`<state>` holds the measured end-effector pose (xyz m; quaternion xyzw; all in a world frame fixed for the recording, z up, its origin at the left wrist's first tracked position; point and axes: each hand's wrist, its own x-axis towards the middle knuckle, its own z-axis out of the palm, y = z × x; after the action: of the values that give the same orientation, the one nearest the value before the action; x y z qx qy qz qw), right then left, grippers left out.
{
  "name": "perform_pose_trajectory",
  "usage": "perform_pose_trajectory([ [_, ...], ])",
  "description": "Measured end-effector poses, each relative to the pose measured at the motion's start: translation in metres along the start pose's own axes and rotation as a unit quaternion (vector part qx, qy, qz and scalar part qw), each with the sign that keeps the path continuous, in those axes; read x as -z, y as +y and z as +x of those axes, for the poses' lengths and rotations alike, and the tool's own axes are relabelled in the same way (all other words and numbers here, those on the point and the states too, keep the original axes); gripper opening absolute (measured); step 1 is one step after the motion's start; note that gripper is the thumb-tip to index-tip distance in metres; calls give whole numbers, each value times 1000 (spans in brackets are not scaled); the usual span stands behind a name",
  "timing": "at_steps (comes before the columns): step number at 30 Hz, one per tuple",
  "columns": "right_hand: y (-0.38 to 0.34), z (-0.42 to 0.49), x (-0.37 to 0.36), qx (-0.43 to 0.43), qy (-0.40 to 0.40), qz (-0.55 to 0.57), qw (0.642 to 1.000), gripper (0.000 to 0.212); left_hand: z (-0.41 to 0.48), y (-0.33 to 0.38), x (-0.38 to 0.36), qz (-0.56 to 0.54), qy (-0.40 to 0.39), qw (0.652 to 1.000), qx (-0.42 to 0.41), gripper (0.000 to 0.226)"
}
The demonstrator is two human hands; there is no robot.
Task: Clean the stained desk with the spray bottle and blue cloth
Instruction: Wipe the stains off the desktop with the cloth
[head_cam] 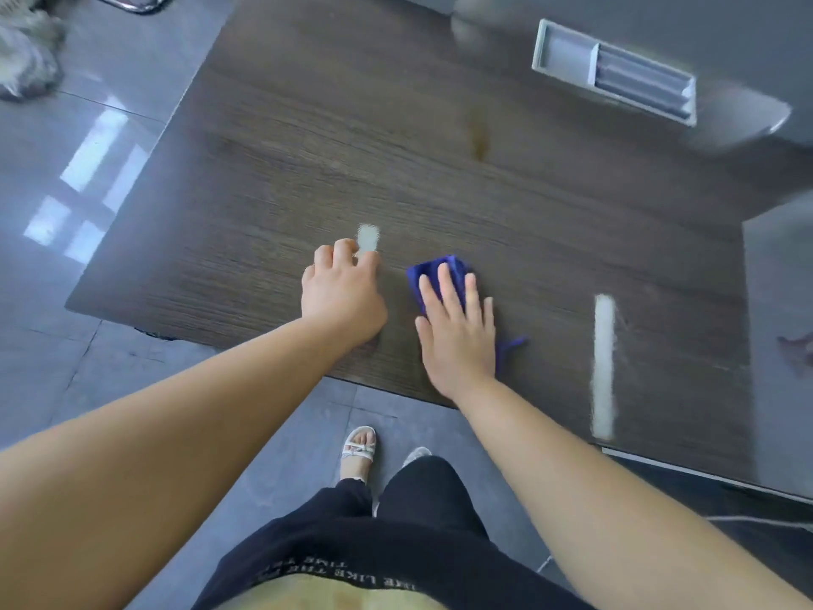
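The dark wood desk (272, 191) has a yellowish stain (481, 138) toward its far middle. My right hand (457, 332) lies flat with straight fingers on the blue cloth (435, 268), pressing it to the desk near the front edge. My left hand (343, 292) rests on the desk just left of the cloth, fingers bent, with nothing visible in its grip. A blurred pale patch (368, 237) sits at its fingertips. No spray bottle is in view.
A grey recessed cable box (611, 72) is set into the desk at the far right. Beside it stands a blurred grey rounded object (739, 121). A pale streak (603, 363) runs along the desk's right side. A mop head (26, 50) lies on the tiled floor, far left.
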<state>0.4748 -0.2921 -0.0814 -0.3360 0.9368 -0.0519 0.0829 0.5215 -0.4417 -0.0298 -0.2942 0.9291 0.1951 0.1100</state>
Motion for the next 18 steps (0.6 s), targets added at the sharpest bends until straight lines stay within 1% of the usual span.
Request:
perform_pose_trajectory([
  [1, 8, -6, 1, 107, -27, -31, 993, 52, 6, 5, 2, 5, -9, 1000, -14, 41],
  [2, 24, -7, 5, 200, -56, -49, 977, 52, 11, 10, 3, 10, -21, 999, -27, 40],
  [3, 45, -7, 10, 256, -77, -53, 962, 52, 17, 16, 4, 15, -36, 999, -38, 42],
  [4, 65, -6, 15, 273, -90, -53, 957, 51, 22, 20, 5, 19, -49, 998, -47, 45],
  [5, 85, -1, 19, 247, -79, -56, 964, 50, 29, 26, 6, 24, -59, 997, -54, 49],
  [6, 101, 5, 24, 189, -72, -56, 978, 49, 35, 30, 7, 27, -65, 996, -59, 52],
  [8, 112, 26, 27, 7, -66, -28, 997, 49, 47, 35, 8, 29, -62, 996, -59, 50],
  [9, 105, 37, 27, -93, -43, -7, 995, 50, 52, 36, 8, 30, -58, 996, -56, 49],
  [10, 90, 47, 25, -171, -22, 1, 985, 52, 57, 36, 9, 30, -54, 997, -50, 50],
  [11, 72, 55, 23, -210, -13, 3, 978, 53, 62, 36, 10, 31, -51, 997, -43, 51],
  [12, 56, 60, 19, -199, -5, 0, 980, 54, 67, 34, 11, 34, -46, 998, -36, 52],
  [13, 43, 60, 17, -138, 0, -3, 990, 54, 73, 34, 13, 38, -42, 998, -33, 52],
  [14, 39, 59, 16, -39, -14, -14, 999, 54, 80, 33, 15, 42, -37, 998, -32, 53],
  [15, 44, 56, 18, 73, -40, -36, 996, 54, 87, 33, 19, 43, -33, 998, -31, 54],
  [16, 59, 57, 22, 173, -54, -57, 982, 53, 94, 32, 22, 39, -30, 998, -30, 56],
  [17, 78, 61, 27, 236, -55, -68, 968, 51, 100, 32, 26, 34, -28, 999, -29, 59],
  [18, 98, 67, 31, 255, -50, -74, 963, 49, 107, 32, 29, 27, -26, 999, -27, 63],
])
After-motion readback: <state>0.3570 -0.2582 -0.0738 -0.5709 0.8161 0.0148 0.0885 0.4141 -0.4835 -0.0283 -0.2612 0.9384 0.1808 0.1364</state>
